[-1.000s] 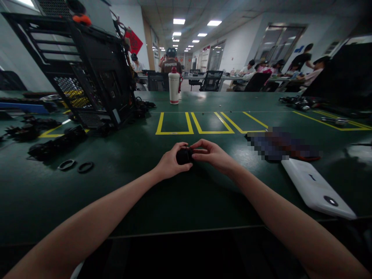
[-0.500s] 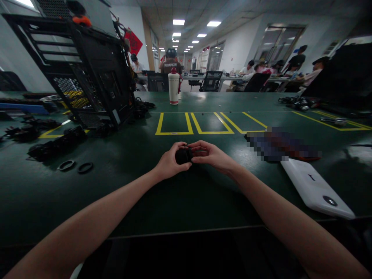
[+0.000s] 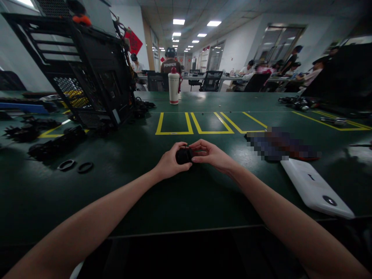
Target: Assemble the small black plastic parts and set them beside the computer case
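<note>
Between both hands, just above or on the green table point(image 3: 186, 201), is a small round black part point(image 3: 183, 155); its exact kind cannot be made out. My left hand point(image 3: 171, 162) curves around its left side, with the thumb below and fingers above. On the right side, my right hand point(image 3: 211, 155) pinches the same part between thumb and fingertips. Two black rings point(image 3: 85, 167) lie on the table to the left of my hands, side by side. The underside of the black part is hidden.
A black computer case point(image 3: 95, 77) stands at the left, with black ribbed parts point(image 3: 58, 143) before it. A white bottle point(image 3: 173, 89) stands farther back, behind yellow tape outlines point(image 3: 174, 133). A white device point(image 3: 316, 188) lies at the right. People point(image 3: 171, 64) sit at tables beyond.
My hands and the black part stay almost in place, with only a slight shift of the right fingers. In the background, people at the right have moved a little.
</note>
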{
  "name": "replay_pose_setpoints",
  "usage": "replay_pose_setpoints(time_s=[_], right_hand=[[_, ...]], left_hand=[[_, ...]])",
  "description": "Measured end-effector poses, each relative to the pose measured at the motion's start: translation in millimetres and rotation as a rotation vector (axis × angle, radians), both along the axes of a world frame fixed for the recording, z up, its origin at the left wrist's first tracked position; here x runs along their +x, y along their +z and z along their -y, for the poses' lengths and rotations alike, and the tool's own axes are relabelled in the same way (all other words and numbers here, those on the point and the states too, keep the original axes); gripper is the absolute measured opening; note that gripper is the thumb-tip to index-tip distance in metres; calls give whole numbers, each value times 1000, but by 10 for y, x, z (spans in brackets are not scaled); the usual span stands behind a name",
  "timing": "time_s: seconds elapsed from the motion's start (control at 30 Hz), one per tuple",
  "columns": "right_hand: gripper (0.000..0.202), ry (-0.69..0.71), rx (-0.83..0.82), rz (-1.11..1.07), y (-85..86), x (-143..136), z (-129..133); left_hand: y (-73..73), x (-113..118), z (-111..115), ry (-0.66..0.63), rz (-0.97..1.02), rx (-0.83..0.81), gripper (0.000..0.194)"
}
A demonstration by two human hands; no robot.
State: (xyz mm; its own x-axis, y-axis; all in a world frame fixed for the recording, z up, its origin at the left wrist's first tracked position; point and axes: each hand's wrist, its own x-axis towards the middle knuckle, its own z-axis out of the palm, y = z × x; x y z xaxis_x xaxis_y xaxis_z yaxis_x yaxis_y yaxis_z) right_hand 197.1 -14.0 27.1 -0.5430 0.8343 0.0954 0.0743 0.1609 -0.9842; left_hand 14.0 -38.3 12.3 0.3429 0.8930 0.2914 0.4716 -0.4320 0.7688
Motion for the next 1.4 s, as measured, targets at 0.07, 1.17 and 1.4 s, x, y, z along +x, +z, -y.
replay_pose_setpoints(time_s=[0.07, 1.17, 1.4], right_hand=[[37, 19, -1, 9, 3, 12, 1], [37, -48, -98, -36, 10, -14, 23], [38, 17, -219, 127, 54, -34, 70]], left_hand=[[-6, -1, -3, 3, 0, 9, 61], [29, 2, 14, -23, -25, 18, 60], [-20, 4, -11, 2, -13, 35, 61]])
